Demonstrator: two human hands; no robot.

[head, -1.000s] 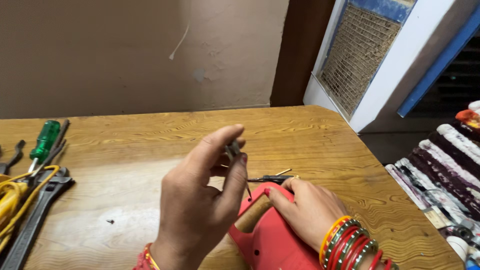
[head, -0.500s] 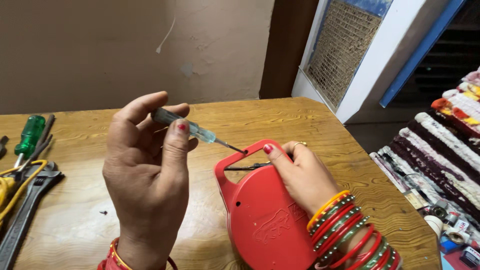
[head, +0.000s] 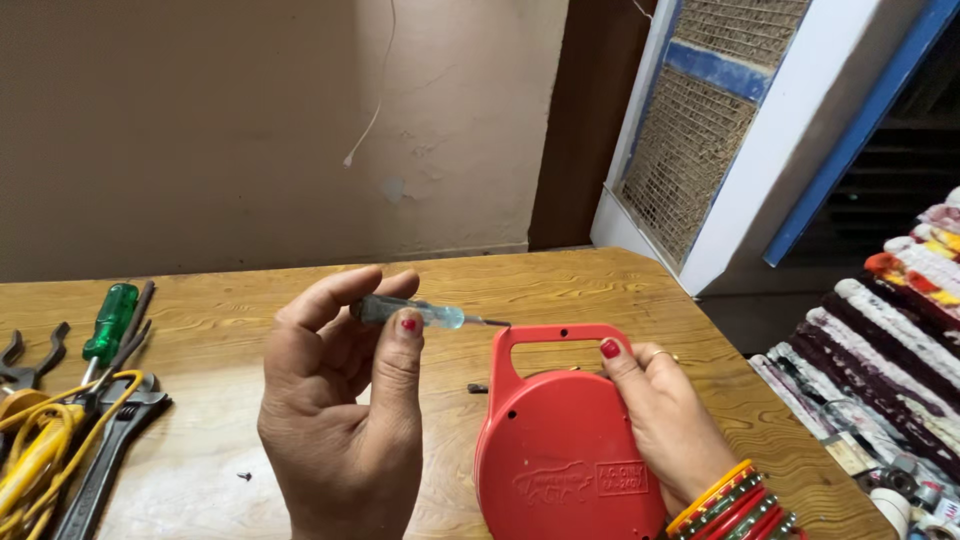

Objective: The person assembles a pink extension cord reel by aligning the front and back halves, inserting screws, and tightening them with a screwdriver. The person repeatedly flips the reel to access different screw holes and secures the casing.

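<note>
Two of your left hand [head: 340, 420] fingers [head: 400, 345] pinch a clear-handled tester screwdriver [head: 425, 314], lying level, tip toward the red round case's [head: 560, 450] handle; your right hand [head: 665, 420] grips that case.

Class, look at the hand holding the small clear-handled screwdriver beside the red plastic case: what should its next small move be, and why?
Probably lower the screwdriver tip toward a screw hole on the red case. The left hand holds it in the air, tip near the case's handle but not seated in anything, while the right hand steadies the case on the table.
</note>
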